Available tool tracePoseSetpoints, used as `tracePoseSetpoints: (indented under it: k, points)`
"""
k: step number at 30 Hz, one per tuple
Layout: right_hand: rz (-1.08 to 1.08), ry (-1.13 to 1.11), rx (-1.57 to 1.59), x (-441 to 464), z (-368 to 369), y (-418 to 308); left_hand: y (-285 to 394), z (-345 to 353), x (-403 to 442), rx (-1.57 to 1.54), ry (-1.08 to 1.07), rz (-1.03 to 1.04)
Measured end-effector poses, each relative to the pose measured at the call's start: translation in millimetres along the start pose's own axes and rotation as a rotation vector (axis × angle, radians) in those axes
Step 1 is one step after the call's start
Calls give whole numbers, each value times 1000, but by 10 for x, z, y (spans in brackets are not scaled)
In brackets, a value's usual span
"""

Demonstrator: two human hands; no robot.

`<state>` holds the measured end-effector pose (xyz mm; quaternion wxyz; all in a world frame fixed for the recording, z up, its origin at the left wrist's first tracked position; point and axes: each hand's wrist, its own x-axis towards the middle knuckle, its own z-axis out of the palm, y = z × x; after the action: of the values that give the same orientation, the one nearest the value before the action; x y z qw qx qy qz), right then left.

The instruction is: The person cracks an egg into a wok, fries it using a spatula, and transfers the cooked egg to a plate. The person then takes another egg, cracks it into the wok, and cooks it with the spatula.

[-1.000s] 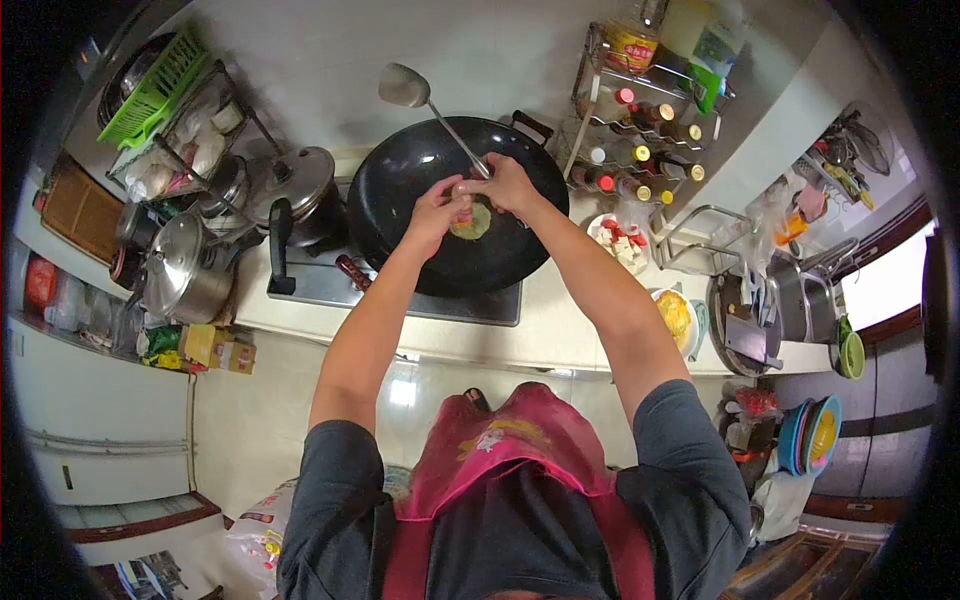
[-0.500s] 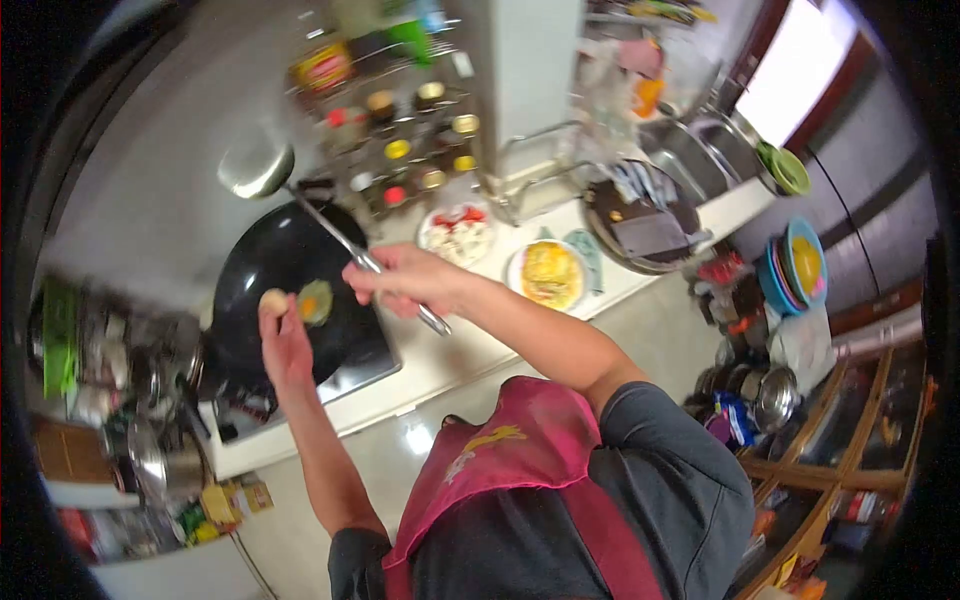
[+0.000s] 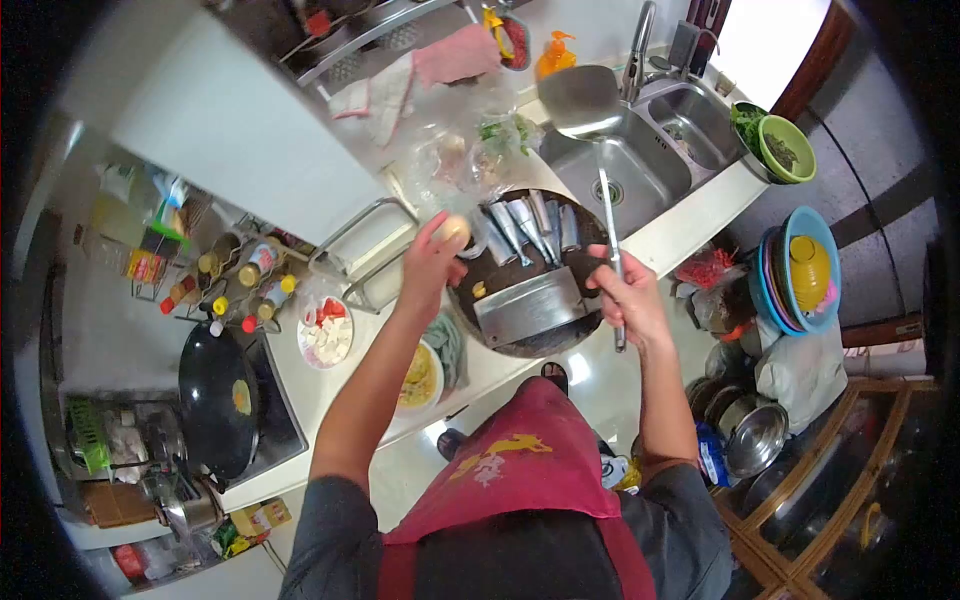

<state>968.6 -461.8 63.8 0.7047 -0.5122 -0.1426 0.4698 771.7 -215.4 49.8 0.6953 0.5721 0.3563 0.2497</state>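
Note:
My left hand [image 3: 428,268] is closed around a pale brown eggshell [image 3: 455,232], held beside the round dark cutting board [image 3: 540,347]. Whether the shell is empty is hidden. My right hand [image 3: 635,300] grips the handle of a metal wok spatula [image 3: 580,100], whose wide head is raised over the sink. On the board lie several silvery fish pieces [image 3: 525,225] and a cleaver [image 3: 530,308], its dark handle near my right fingers. At the far left, a cracked egg [image 3: 242,397] sits in the black wok [image 3: 205,385].
A double sink [image 3: 640,170] with a tap lies beyond the board. Plastic bags [image 3: 450,160] sit behind it. A plate of white cubes and red pieces [image 3: 327,335] and a bowl of yellow food [image 3: 420,375] stand on the counter. Bottles [image 3: 240,280] fill a rack beside the wok.
My view and body have turned right, away from the wok towards the board and sink. My left hand has carried the eggshell from over the wok; the spatula has come along in my right.

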Motion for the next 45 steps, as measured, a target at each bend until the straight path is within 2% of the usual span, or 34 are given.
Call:
tracePoseSetpoints:
  k: [2,5,8,10,12,15,17,19,21,23,26,27,28,30,31,32,33,35,36,38,39,40,41,43,45]
  points:
    - [-6,81,2,190,-393,-116,0,507,624,255,16,34]
    - [25,195,-37,210,-802,-168,-345,723,1685,1046,-23,885]
    - [63,282,-59,162,-1066,-163,-277,892,2304,1614,-95,732]
    - [81,330,-38,138,-1171,-183,-67,979,2533,1701,8,387]
    - [71,336,-35,172,-1295,-188,-158,891,2799,1677,-44,450]
    - [85,354,0,197,-1317,-153,-424,950,2278,1697,-192,740]
    - [93,363,24,258,-1262,-171,-258,1003,1437,1406,-248,661]
    - [104,396,52,334,-1150,-221,-265,809,635,1106,-146,730]
    - [90,387,-16,364,-955,-288,-261,496,-187,1034,49,603]
    - [43,312,-41,382,-739,-347,-421,99,-936,969,223,306]
    - [-50,41,-82,415,-355,-363,-789,-553,-2098,905,471,-123]
    - [-86,-59,-75,387,-198,-367,-1028,-731,-2433,814,638,-190]
    - [-85,-173,-45,322,86,-406,-900,-777,-2768,737,818,8]
    - [-83,-399,-27,133,667,-336,-1366,-1123,-3451,681,1059,-186]
    - [-74,-487,-32,4,974,-252,-1538,-1232,-3762,638,1150,-146]
    - [-27,-541,-176,-135,1322,-162,-1812,-1360,-4076,595,1236,-103]
    - [19,-588,-320,-282,1671,-44,-2018,-1437,-4348,553,1315,-60]
    - [56,-812,-529,-483,2266,352,-2084,-1383,-4770,303,1374,-293]
    - [98,-884,-538,-631,2580,593,-2136,-1381,-5002,178,1392,-402]
    - [167,-985,-555,-935,3173,1180,-2958,-1497,-5549,272,1425,-407]
    - [184,-1019,-565,-1037,3474,1498,-3257,-1502,-5828,175,1417,-459]
    - [229,-1026,-532,-1164,3733,1772,-3372,-1499,-6059,4,1428,-599]
    - [270,-1036,-505,-1239,3990,2017,-3647,-1506,-6315,-106,1440,-611]
    - [188,-1125,-528,-1333,4388,2507,-4217,-1480,-6817,-346,1482,-645]
    - [42,-1119,-601,-1460,4653,2732,-4538,-1400,-7266,-586,1548,-688]
